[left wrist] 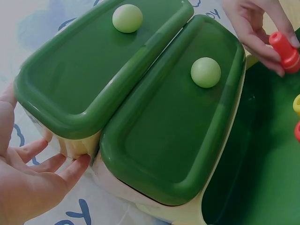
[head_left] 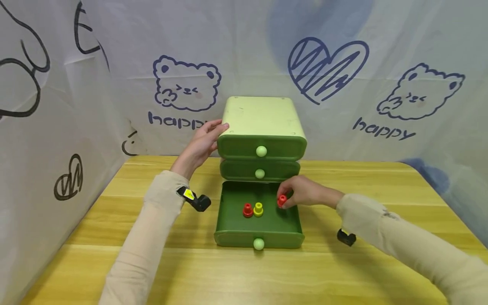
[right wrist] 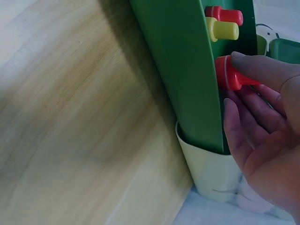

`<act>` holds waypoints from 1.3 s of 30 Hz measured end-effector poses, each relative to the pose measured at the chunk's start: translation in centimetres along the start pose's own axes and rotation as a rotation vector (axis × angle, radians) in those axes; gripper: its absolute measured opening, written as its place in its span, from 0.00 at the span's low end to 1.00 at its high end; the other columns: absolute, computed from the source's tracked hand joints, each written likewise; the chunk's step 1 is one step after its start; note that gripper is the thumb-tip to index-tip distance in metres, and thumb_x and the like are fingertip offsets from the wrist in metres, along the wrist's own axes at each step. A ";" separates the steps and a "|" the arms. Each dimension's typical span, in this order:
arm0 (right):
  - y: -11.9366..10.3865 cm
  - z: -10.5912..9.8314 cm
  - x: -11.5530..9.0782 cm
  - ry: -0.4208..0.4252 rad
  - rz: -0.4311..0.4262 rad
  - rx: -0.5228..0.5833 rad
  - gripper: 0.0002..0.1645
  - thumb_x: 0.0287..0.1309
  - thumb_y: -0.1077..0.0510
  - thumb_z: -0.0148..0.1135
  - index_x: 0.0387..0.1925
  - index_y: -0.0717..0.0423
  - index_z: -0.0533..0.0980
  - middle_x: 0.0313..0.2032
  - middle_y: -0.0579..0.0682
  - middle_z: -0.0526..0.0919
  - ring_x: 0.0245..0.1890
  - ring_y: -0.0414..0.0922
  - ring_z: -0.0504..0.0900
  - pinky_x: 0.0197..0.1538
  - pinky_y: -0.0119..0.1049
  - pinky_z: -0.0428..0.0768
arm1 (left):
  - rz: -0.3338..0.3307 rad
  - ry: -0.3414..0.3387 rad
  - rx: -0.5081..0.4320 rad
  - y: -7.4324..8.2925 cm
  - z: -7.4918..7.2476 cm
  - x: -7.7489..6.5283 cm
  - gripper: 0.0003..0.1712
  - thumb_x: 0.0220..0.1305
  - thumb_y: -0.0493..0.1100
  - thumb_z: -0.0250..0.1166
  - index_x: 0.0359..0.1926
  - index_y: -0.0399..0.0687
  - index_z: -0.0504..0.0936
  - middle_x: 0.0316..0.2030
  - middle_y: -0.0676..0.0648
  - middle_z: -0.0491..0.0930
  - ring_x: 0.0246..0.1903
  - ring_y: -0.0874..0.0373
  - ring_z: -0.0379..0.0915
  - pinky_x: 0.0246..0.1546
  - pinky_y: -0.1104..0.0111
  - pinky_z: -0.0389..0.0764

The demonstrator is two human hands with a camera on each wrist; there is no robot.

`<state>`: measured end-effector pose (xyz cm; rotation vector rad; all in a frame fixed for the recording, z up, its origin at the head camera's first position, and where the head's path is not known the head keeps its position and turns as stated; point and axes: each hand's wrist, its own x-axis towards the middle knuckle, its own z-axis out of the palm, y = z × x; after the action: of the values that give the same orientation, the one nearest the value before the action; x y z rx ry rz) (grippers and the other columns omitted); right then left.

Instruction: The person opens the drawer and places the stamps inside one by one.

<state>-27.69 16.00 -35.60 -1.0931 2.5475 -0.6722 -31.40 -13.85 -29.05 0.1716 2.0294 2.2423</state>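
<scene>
A small green drawer cabinet (head_left: 263, 116) with a pale yellow-green top stands on the table, its bottom drawer (head_left: 236, 231) pulled out. My left hand (head_left: 203, 142) rests against the cabinet's upper left side, thumb on the top edge; the left wrist view shows its fingers against the side wall. Over the right part of the drawer my right hand (head_left: 303, 191) pinches a red peg (right wrist: 228, 73) with a wide base, between thumb and fingers. Another red peg (head_left: 248, 210) and a yellow peg (head_left: 258, 209) stand side by side on the drawer floor.
The upper drawer (head_left: 240, 148) and middle drawer (head_left: 238, 170) are shut, each with a round pale green knob. A wooden table (head_left: 183, 271) lies beneath. Behind the cabinet hangs a white cloth (head_left: 251, 51) with drawn bears and hearts.
</scene>
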 end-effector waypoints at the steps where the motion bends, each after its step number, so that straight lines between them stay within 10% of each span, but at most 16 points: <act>1: 0.0 0.1 0.2 -0.007 -0.007 -0.001 0.09 0.48 0.61 0.74 0.34 0.54 0.83 0.33 0.40 0.83 0.38 0.41 0.81 0.43 0.37 0.80 | -0.001 0.000 0.002 0.0 0.0 0.0 0.39 0.69 0.48 0.60 0.73 0.40 0.53 0.67 0.41 0.58 0.63 0.49 0.61 0.61 0.65 0.69; 39: -0.9 2.7 3.0 -0.059 0.006 0.092 0.12 0.48 0.63 0.74 0.37 0.59 0.84 0.32 0.42 0.84 0.34 0.35 0.79 0.39 0.30 0.78 | 0.011 0.001 -0.001 -0.3 -0.1 0.1 0.39 0.68 0.48 0.60 0.73 0.41 0.54 0.67 0.40 0.58 0.63 0.49 0.61 0.60 0.65 0.70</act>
<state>-28.00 12.43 -37.63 -1.0583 2.4436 -0.7368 -31.52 -13.92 -29.34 0.1818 2.0330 2.2498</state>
